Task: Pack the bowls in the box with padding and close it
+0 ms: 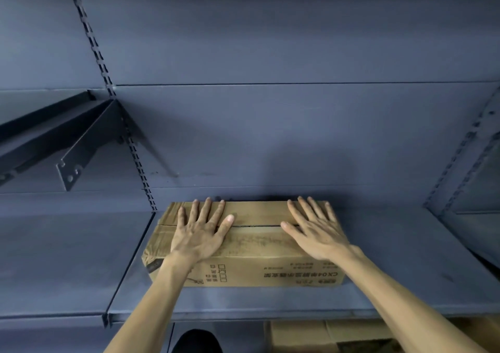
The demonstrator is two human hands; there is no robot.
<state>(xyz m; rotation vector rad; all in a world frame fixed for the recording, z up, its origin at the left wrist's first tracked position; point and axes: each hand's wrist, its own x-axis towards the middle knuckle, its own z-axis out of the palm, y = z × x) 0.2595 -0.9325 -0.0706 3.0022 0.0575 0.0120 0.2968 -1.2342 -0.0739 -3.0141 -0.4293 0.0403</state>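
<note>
Item: cardboard box (pixel 251 247), brown, long, sitting on a dark blue metal shelf (pixel 270 298) close to the back panel (pixel 270 136), printed side facing the viewer. Top flaps are lying shut, a narrow seam showing between them. Left hand (pixel 200 233) and right hand (pixel 315 233) are pressing flat on the lid, fingers straight and spread apart, gripping nothing. Contents are not showing. More cardboard, possibly further boxes (pixel 311 336), is lying below the shelf.
</note>
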